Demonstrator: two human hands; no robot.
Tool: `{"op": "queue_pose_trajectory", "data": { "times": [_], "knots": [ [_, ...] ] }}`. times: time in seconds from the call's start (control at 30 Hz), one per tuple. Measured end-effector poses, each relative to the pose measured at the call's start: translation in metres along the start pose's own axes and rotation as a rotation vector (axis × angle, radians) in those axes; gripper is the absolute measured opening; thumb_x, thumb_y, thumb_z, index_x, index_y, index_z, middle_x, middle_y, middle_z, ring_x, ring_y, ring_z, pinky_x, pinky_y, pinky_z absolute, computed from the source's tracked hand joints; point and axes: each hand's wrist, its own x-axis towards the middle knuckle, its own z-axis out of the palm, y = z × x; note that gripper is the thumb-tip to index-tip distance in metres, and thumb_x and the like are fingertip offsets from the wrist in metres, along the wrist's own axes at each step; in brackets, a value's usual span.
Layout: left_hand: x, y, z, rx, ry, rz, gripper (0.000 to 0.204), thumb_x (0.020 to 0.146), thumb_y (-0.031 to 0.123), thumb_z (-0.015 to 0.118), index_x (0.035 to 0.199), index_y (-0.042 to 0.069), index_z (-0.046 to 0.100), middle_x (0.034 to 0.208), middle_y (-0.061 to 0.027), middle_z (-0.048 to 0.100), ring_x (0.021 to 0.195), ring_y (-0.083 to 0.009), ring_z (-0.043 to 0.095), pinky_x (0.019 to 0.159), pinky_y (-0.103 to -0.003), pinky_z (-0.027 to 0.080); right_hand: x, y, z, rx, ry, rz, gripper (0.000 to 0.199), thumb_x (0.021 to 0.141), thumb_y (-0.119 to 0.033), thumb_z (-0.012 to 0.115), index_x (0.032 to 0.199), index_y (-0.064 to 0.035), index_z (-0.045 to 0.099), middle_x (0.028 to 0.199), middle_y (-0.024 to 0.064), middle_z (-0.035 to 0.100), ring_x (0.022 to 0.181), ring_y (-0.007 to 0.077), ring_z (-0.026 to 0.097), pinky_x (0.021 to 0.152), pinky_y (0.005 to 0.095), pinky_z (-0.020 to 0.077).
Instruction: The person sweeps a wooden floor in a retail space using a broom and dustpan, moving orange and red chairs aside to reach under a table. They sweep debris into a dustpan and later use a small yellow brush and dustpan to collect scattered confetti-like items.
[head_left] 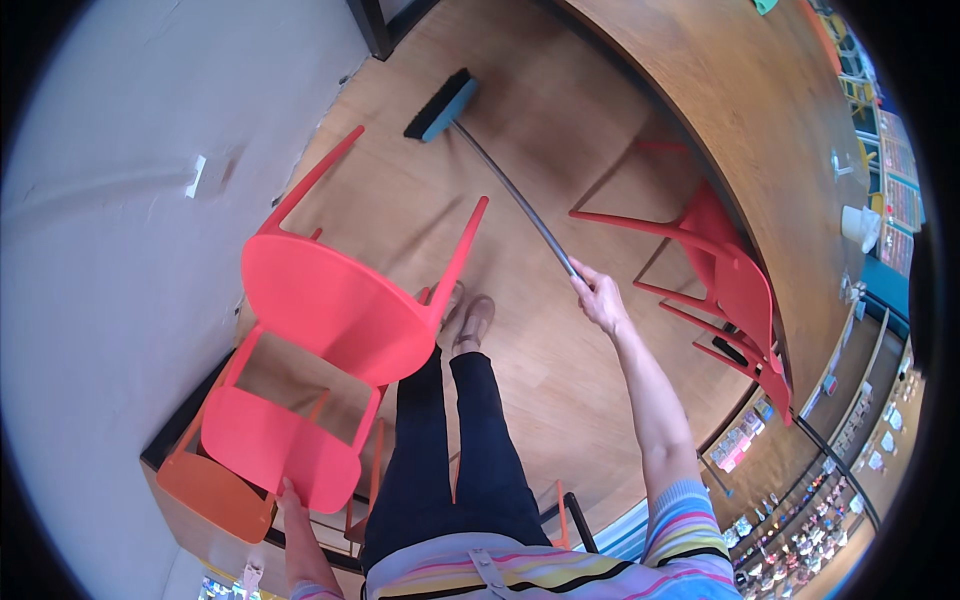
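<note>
My right hand (598,297) is closed around the upper end of the grey handle of a broom (510,185). Its blue head with black bristles (443,106) rests on the floor far ahead, near the wall. At lower left, my left hand (288,492) holds the near edge of a red chair (340,300), its fingers partly hidden by the edge. That chair looks tilted, with two legs pointing away from me. An orange chair (215,495) sits partly beneath it.
A long wooden table (740,90) curves along the right, with red chairs (725,260) under its edge. The pale wall (150,250) runs along the left. My shoes (475,320) stand on the wooden floor (530,370). Shelves with small goods (800,530) fill the lower right.
</note>
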Motion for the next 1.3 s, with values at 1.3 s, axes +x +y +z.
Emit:
{"op": "queue_pose_trajectory", "data": {
  "times": [1.3],
  "knots": [
    [-0.020, 0.020, -0.001, -0.013, -0.085, -0.118, 0.052, 0.090, 0.027, 0.055, 0.134, 0.012, 0.033, 0.127, -0.0121, 0.046, 0.108, -0.0299, 0.052, 0.086, -0.051, 0.050, -0.046, 0.018, -0.039, -0.194, -0.061, 0.032, 0.038, 0.088, -0.017, 0.056, 0.126, -0.0157, 0.052, 0.083, 0.0147, 0.062, 0.064, 0.0189, 0.053, 0.064, 0.0311, 0.0457]
  ]
}}
